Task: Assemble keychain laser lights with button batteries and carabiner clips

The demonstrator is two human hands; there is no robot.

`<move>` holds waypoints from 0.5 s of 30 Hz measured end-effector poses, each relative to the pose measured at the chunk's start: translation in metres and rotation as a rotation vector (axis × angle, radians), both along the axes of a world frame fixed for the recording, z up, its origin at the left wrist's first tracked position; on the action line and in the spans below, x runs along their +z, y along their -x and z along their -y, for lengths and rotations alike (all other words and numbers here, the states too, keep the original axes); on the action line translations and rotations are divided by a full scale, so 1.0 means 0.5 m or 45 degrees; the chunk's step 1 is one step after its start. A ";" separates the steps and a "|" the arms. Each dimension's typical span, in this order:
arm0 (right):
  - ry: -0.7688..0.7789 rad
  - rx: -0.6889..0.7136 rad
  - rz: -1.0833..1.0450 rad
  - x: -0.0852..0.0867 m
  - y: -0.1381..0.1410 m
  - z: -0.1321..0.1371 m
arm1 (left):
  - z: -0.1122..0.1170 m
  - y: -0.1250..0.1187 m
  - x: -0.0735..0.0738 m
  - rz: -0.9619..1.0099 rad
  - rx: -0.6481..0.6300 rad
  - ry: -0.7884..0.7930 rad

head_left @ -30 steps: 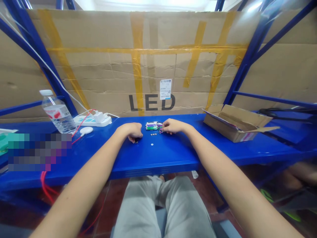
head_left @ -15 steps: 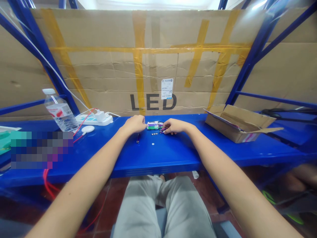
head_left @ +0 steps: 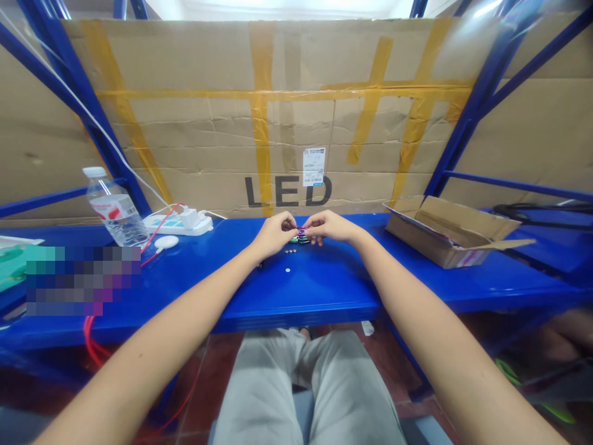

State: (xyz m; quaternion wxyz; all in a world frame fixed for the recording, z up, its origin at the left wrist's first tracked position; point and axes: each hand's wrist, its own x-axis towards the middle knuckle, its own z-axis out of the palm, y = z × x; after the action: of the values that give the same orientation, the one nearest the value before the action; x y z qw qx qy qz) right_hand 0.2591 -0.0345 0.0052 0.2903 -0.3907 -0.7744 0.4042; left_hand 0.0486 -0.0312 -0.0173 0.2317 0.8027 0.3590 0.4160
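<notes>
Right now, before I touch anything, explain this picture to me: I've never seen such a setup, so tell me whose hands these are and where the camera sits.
There is no machine here: you see one person's bare left hand and right hand. The camera is worn on that person's head, looking forward and down. Both hands seem to pinch a small shiny purple piece, too small to identify. Nearer the person, on the blue table, lie a short row of tiny round pieces and one pale disc. Off to the left are a plastic bottle and a white power strip; to the right is an open cardboard box.
</notes>
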 end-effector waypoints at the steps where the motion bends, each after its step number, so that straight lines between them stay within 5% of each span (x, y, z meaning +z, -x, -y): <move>1: 0.014 -0.014 -0.033 -0.001 0.001 0.001 | 0.000 0.000 0.001 0.010 -0.024 -0.008; 15: 0.041 -0.088 -0.177 -0.008 0.009 0.007 | 0.007 0.001 0.001 -0.051 -0.063 -0.060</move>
State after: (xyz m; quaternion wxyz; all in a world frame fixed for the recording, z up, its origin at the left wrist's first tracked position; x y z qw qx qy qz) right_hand 0.2546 -0.0380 0.0014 0.3511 -0.3928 -0.7318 0.4324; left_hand 0.0482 -0.0347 -0.0166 0.2160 0.8247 0.3337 0.4023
